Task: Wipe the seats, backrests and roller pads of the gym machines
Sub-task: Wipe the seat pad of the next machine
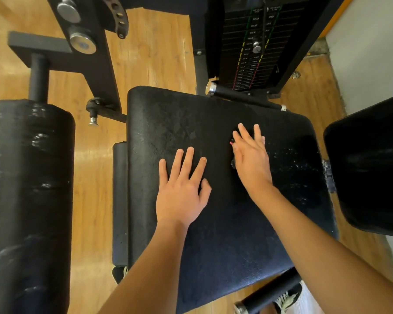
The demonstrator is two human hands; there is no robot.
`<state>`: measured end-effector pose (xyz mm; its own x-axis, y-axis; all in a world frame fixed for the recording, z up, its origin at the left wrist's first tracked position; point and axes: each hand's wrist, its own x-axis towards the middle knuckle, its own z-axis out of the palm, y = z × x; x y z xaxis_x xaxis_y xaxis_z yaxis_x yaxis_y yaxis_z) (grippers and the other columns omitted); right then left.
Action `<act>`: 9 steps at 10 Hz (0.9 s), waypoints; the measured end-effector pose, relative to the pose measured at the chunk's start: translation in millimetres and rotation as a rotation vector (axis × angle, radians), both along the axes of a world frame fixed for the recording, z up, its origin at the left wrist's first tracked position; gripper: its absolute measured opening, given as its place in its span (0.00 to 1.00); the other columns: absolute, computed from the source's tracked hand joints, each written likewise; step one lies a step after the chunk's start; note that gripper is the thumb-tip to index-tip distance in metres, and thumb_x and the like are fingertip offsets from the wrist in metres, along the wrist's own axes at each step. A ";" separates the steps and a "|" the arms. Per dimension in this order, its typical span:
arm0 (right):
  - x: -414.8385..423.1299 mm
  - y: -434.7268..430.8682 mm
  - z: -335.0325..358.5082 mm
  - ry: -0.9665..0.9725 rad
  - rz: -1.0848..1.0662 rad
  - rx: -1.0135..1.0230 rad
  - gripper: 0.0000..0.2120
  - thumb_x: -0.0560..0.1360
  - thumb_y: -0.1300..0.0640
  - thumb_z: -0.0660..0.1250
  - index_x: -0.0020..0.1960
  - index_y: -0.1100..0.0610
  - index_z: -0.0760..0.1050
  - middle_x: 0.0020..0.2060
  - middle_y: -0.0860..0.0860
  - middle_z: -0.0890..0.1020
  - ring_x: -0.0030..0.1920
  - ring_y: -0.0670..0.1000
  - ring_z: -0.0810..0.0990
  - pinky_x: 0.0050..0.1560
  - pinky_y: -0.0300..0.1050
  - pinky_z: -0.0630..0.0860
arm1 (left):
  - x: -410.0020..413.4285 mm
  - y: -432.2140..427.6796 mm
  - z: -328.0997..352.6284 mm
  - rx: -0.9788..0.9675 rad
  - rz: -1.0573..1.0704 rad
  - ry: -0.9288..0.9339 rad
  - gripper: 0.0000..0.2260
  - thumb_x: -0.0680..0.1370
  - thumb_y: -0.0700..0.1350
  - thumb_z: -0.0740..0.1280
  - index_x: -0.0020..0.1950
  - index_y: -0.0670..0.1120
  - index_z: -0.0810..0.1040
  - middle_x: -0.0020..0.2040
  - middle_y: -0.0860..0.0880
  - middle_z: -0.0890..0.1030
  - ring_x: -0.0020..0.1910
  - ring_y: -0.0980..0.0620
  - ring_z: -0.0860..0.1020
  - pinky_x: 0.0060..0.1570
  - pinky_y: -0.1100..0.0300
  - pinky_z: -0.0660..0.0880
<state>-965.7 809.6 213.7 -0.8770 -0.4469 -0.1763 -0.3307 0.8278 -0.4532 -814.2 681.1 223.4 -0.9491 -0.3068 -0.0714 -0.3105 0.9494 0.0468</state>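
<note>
**Both hands flat on the seat, wet patch beside the right**

Nearest, the left hand (pixel 182 191) lies palm down on the black seat (pixel 213 245) with its fingers spread. It holds nothing and is probably there to brace the person leaning over the machine.

Just ahead and to its right, the right hand (pixel 251 159) presses on the same seat with straight fingers. A dark fold and a small red speck show at its thumb edge. This may be a dark cloth trapped under the palm, but I cannot tell. A flat palm suits wiping, since it spreads the pressure across the padding.

To the right of that hand, droplets (pixel 293 159) glisten on the vinyl, so that side looks damp and likely needs the next pass.

Well to the left of the left hand stands the roller pad (pixel 27 177), streaked with shine. To the right of the right hand sits the backrest (pixel 368 173).

Beyond the fingertips, a handle (pixel 243 96) lies past the seat's far edge. Farther on, the weight stack (pixel 252 48) rises from the wooden floor (pixel 157 53).
</note>
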 end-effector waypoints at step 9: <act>101.2 73.6 -24.3 0.080 0.000 -0.271 0.17 0.83 0.62 0.64 0.71 0.59 0.76 0.75 0.50 0.72 0.81 0.58 0.59 0.79 0.63 0.56 | -0.3 0.8 4.3 0.009 0.004 -0.023 0.24 0.85 0.56 0.52 0.81 0.53 0.64 0.83 0.46 0.58 0.83 0.44 0.52 0.79 0.37 0.48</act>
